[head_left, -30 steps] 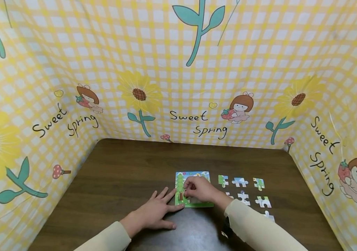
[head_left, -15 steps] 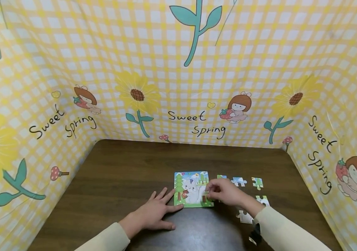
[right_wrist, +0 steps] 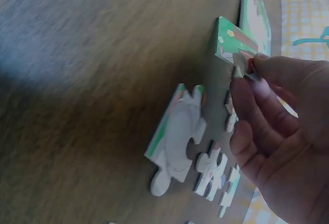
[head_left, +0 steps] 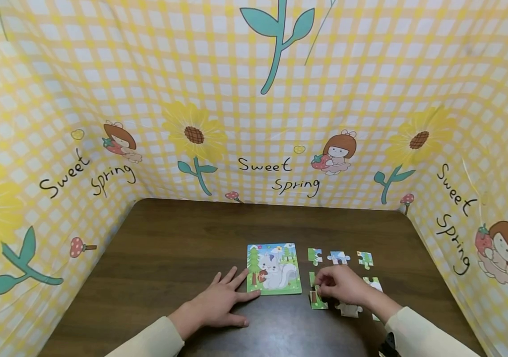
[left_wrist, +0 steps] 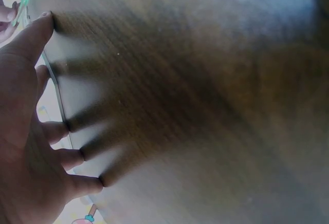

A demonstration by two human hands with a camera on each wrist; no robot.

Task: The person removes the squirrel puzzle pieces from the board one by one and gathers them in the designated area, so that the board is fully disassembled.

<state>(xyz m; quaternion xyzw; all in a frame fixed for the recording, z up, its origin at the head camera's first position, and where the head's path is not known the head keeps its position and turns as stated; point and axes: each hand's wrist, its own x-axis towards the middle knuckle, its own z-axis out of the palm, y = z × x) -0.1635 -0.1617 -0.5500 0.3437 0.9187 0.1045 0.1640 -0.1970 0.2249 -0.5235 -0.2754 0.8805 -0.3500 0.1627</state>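
My right hand (head_left: 342, 284) pinches a puzzle piece (head_left: 318, 300), green with a brown tree trunk, by its knobbed side between thumb and fingertips. In the right wrist view the piece (right_wrist: 234, 41) tilts up, close over the table. My left hand (head_left: 211, 306) lies on the table with fingers spread, its fingertips along the left edge and lower-left corner of a square picture board (head_left: 276, 267). A grey squirrel holding an acorn among green trees is printed on the board. In the left wrist view the straight fingers of the left hand (left_wrist: 31, 111) press on the wood.
Several loose puzzle pieces lie in rows right of the board, among them a blue-and-white piece (head_left: 339, 257), a tree piece (head_left: 364, 259) and a mostly white piece (head_left: 349, 310). My right hand partly covers others. A yellow checked cloth (head_left: 263, 124) stands around the brown table (head_left: 182, 228).
My right hand has carried the trunk piece from over the board's left side to the right, to the near-left end of the loose pieces. The squirrel picture is uncovered. My left hand stays put.
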